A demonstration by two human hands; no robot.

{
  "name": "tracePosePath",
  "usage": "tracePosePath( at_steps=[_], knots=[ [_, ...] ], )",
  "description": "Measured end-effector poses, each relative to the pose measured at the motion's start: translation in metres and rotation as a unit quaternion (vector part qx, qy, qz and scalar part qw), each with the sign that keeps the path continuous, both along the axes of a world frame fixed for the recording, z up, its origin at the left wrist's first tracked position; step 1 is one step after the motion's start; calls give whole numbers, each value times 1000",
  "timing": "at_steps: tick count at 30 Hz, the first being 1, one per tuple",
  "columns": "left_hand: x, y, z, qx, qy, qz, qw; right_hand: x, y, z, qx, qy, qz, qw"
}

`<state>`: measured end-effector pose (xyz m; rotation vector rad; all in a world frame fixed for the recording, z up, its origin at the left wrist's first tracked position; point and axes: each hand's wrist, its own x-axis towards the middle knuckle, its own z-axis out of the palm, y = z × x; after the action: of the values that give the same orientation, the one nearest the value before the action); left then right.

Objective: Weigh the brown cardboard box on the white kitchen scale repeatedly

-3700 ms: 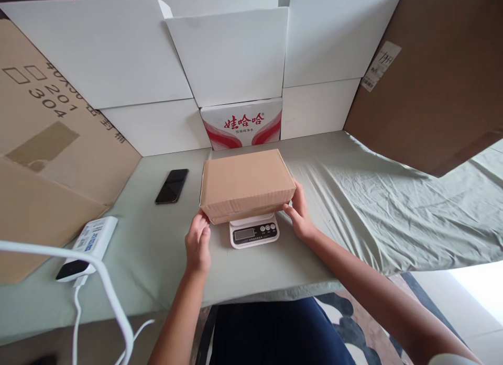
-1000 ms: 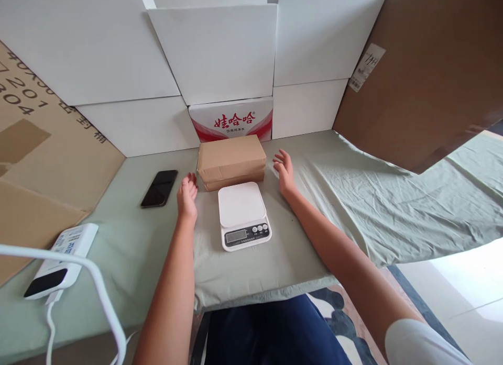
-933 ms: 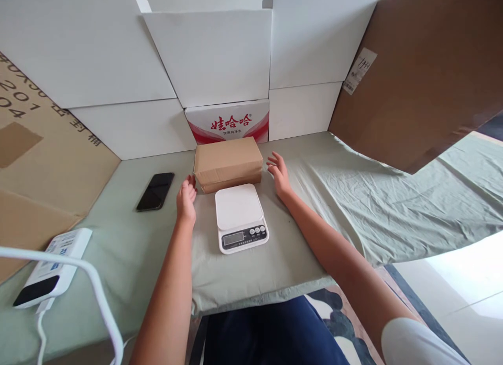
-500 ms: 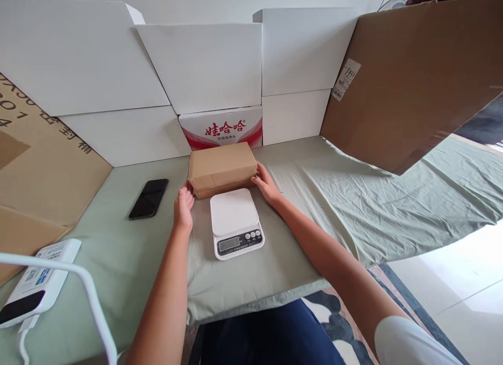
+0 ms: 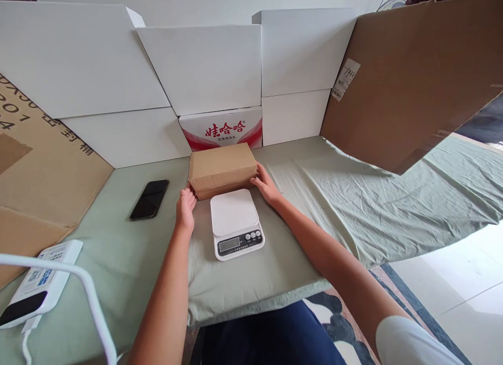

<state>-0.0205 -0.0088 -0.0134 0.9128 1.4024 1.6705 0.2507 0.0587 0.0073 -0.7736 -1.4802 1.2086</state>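
A small brown cardboard box (image 5: pixel 222 168) lies on the green cloth, just behind a white kitchen scale (image 5: pixel 234 213). My left hand (image 5: pixel 186 203) is at the box's left front corner, fingers against its side and partly hidden. On the opposite side, my right hand (image 5: pixel 266 183) presses its fingers on the right end, thumb toward the front. Between them, both hands hold the box. The scale's plate carries nothing, and its small display looks blank.
A black phone (image 5: pixel 150 199) lies left of my left hand. Nearer on that side are a white device (image 5: pixel 43 281) and its cable (image 5: pixel 92 302). White boxes (image 5: pixel 204 66) line the back; large cardboard panels (image 5: pixel 416 82) stand at both sides.
Almost nothing differs. The view has shifted very slightly; both hands remain at the sides of the cardboard box, and the scale lies where it was.
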Motion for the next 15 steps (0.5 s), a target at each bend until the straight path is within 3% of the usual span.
tracePosePath(
  at_steps=[10, 15],
  knots=[
    [5, 3, 0, 25, 4, 8, 1000, 0, -2, 0, 33, -8, -8, 999],
    [13, -14, 16, 144, 50, 11, 988, 1, -14, 15, 134, 25, -39, 990]
  ],
)
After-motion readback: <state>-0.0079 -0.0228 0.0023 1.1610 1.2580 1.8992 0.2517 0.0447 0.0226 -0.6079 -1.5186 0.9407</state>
